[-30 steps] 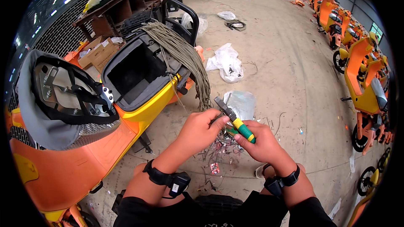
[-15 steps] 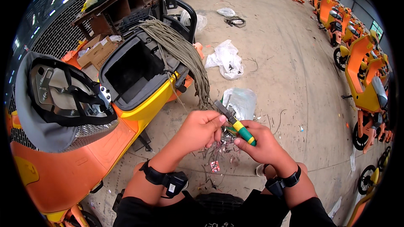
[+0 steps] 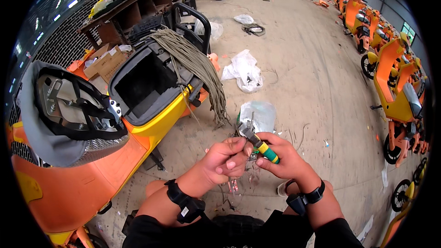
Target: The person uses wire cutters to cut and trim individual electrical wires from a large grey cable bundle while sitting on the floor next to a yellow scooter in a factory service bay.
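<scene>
While the right hand [image 3: 285, 158] grips green-and-yellow-handled pliers [image 3: 262, 147] above the floor [image 3: 317, 96], the left hand [image 3: 223, 161] curls beside their head, its grip unclear. The left wristband [image 3: 177, 196] bears a pale label [image 3: 184, 211], illegibly small.

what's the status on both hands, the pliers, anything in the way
Right hand gripping green-and-yellow-handled pliers, head angled forward-left. Left hand curled beside pliers' head, hold unclear. Scraps on floor below, clear of both hands.

A person's right hand [image 3: 285, 158] grips grey metal pliers [image 3: 262, 146] with a green-and-yellow grip, the left hand [image 3: 223, 160] curled close by, above a littered tan concrete floor [image 3: 317, 92] beside an orange-and-yellow scooter [image 3: 115, 160].
</scene>
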`<state>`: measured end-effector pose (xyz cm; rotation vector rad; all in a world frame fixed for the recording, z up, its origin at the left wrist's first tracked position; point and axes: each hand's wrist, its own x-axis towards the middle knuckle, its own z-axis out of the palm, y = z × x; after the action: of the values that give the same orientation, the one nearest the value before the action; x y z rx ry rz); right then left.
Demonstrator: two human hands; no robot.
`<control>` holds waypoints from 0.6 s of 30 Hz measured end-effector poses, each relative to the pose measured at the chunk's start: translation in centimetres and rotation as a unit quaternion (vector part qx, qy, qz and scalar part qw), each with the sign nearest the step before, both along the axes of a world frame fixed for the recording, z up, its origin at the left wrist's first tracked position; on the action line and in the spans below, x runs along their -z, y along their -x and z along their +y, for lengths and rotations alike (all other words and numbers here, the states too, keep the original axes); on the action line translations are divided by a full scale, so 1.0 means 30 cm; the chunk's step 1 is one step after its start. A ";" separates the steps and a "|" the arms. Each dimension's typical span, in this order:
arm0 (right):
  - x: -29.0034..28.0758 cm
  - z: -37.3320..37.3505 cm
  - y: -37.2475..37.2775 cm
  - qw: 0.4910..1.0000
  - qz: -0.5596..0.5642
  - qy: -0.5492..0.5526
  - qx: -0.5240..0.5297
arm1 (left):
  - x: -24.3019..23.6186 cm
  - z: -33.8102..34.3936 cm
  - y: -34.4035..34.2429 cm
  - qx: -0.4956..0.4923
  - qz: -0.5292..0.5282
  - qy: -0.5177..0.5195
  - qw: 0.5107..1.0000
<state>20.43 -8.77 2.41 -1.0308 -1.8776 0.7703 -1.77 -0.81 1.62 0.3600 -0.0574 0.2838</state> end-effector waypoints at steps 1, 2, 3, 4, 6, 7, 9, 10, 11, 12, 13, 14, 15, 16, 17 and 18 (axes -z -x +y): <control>-0.002 0.000 -0.002 1.000 -0.002 -0.007 -0.006 | 0.006 -0.002 -0.002 0.003 -0.005 -0.001 1.000; -0.004 -0.003 -0.002 1.000 -0.005 -0.009 -0.004 | 0.009 -0.005 -0.003 0.006 -0.010 -0.002 1.000; -0.004 -0.008 -0.003 1.000 -0.007 -0.002 0.005 | 0.002 -0.005 -0.005 0.010 -0.015 -0.003 1.000; -0.004 -0.012 -0.005 1.000 -0.008 0.004 0.013 | -0.011 -0.002 -0.002 -0.004 0.013 -0.015 1.000; -0.008 -0.014 0.002 0.998 -0.015 0.007 0.054 | -0.050 0.012 -0.004 -0.083 0.139 -0.073 0.984; -0.006 -0.013 0.007 0.996 -0.031 0.017 0.078 | -0.066 0.024 -0.006 -0.121 0.202 -0.101 0.967; -0.003 -0.009 0.014 0.989 -0.061 0.038 0.126 | -0.078 0.043 -0.011 -0.159 0.294 -0.195 0.922; -0.007 -0.011 0.022 0.986 -0.072 0.059 0.141 | -0.079 0.040 -0.026 -0.188 0.345 -0.250 0.885; -0.013 -0.017 0.032 0.981 -0.082 0.079 0.155 | -0.079 0.039 -0.038 -0.217 0.393 -0.303 0.841; -0.020 -0.020 0.039 0.977 -0.092 0.098 0.167 | -0.060 0.047 -0.042 -0.236 0.419 -0.339 0.808; -0.021 -0.022 0.042 0.975 -0.100 0.105 0.169 | -0.046 0.046 -0.041 -0.291 0.430 -0.466 0.716; -0.021 -0.024 0.043 0.973 -0.108 0.112 0.170 | -0.034 0.041 -0.037 -0.339 0.429 -0.581 0.603; -0.023 -0.028 0.041 0.970 -0.117 0.121 0.174 | -0.015 0.037 -0.037 -0.375 0.416 -0.678 0.476; -0.028 -0.029 0.041 0.969 -0.126 0.122 0.174 | 0.003 0.047 -0.037 -0.417 0.375 -0.749 0.353; -0.035 -0.029 0.042 0.968 -0.134 0.122 0.175 | 0.015 0.045 -0.033 -0.416 0.373 -0.761 0.329; -0.033 -0.031 0.043 0.966 -0.143 0.124 0.175 | 0.017 0.039 -0.032 -0.415 0.371 -0.772 0.306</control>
<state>19.14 -9.69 3.40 -1.6551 -1.7869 0.6840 -0.82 0.37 1.10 2.5548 0.9326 1.0521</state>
